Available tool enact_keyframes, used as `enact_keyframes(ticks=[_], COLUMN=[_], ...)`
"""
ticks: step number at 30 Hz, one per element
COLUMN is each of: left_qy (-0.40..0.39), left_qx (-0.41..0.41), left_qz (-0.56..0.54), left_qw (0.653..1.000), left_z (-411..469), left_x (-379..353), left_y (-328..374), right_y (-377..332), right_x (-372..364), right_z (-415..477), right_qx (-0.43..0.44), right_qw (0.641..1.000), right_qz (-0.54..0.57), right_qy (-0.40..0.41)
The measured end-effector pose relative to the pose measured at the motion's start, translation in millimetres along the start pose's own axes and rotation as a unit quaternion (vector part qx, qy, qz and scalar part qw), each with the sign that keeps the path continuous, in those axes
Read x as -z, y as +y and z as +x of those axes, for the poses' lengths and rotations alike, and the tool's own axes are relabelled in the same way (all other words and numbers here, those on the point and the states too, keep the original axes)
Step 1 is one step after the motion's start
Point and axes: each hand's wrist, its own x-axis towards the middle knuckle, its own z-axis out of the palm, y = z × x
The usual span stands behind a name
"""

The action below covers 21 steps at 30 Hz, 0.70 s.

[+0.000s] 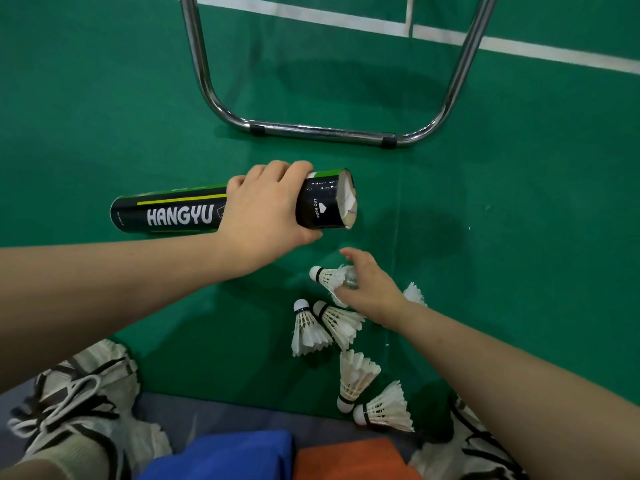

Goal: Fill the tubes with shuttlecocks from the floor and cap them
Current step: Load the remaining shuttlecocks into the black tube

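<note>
My left hand (266,213) grips a black and green HANGYU tube (173,213), held level above the floor with its open end (348,199) pointing right. Just below that opening, my right hand (370,289) pinches a white feather shuttlecock (329,277) by its skirt, cork pointing left. Several more shuttlecocks lie on the green floor: two side by side (322,327) under my right wrist, two lower down (372,393), and one partly hidden behind my right hand (414,294).
A chrome tube frame (322,131) rests on the green court floor ahead. White court lines (519,48) run across the far right. My two sneakers (76,403) flank the view below, with blue (225,455) and orange (353,459) blocks between them.
</note>
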Motion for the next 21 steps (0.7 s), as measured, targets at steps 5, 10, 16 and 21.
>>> enact_keyframes(ticks=[5, 10, 16, 21], left_qy=[0.007, 0.010, 0.011, 0.015], left_qx=[0.004, 0.005, 0.002, 0.005], left_qz=[-0.005, -0.006, -0.006, -0.013], left_qw=[1.000, 1.000, 1.000, 1.000], left_z=[-0.9, -2.0, -2.1, -0.1], left_x=[2.2, 3.0, 3.9, 7.2], left_y=[1.2, 0.6, -1.3, -2.4], right_y=[-10.8, -23.2, -18.5, -19.8], right_x=[-16.4, -30.3, -27.2, 4.7], right_z=[-2.4, 1.9, 9.4, 14.9], right_qx=[-0.042, -0.057, -0.038, -0.049], right_qw=[0.988, 0.997, 0.990, 0.974], right_qz=[0.144, 0.027, 0.091, 0.120], right_qy=[0.030, 0.047, 0.101, 0.185])
